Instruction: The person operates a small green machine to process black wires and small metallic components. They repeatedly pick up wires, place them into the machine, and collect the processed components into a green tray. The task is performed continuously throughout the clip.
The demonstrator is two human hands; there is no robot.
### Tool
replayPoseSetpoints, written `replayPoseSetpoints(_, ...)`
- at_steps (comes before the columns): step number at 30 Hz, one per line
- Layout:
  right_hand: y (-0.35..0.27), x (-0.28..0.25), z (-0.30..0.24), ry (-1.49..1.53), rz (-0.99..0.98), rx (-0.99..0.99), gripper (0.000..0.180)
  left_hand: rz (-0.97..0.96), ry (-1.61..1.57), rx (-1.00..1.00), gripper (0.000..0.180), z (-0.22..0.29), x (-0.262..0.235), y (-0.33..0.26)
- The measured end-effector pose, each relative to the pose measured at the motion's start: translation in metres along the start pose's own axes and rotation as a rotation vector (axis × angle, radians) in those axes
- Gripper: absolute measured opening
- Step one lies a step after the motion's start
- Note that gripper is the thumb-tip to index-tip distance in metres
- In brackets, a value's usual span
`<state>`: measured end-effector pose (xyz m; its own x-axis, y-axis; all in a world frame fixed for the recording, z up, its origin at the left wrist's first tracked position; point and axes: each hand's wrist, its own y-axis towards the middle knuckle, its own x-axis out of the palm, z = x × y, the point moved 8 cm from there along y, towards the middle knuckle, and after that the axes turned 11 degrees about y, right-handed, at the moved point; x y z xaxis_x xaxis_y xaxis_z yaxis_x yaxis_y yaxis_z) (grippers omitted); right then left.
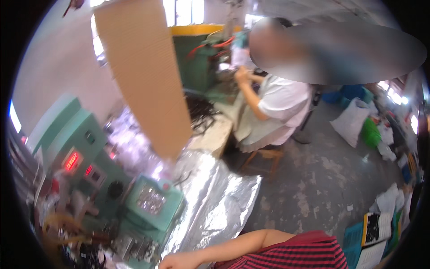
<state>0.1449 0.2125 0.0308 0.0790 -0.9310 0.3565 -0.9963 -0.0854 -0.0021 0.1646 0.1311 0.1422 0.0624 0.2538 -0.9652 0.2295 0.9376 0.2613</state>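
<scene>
My right forearm reaches in from the lower edge below a dark red, striped sleeve [286, 255]. My right hand [177, 261] is cut off by the bottom of the picture, so its fingers do not show. It is beside the front of a green machine [101, 157] with red lit displays and a dark knob. Closest to the hand are shiny silver sheeting [210, 201] and metal parts [139, 249] at the machine's base. A green box-shaped part [154, 201] with a clear window juts from the machine. I cannot see my left hand.
A tall cardboard sheet [143, 76] stands beyond the machine. Past it, a seated co-worker in a white shirt [286, 98] works at another green machine [192, 58]. Dark parts [204, 112] lie on a bench. White sacks [354, 121] and blue crates [354, 242] stand at right.
</scene>
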Motion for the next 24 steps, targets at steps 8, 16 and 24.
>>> replayPoseSetpoints(8,-0.029,-0.030,-0.058,0.082,0.317,0.053,0.022,0.555,0.030,-0.552,0.005,-0.064,-0.033,-0.060)
replayPoseSetpoints(16,0.003,-0.012,-0.094,-0.068,0.314,-0.063,0.024,1.134,-0.248,-1.078,0.015,-0.144,-0.049,-0.107)
replayPoseSetpoints(24,0.014,-0.014,-0.091,-0.014,0.364,-0.167,0.023,1.290,-0.385,-1.009,0.022,-0.177,-0.058,-0.082)
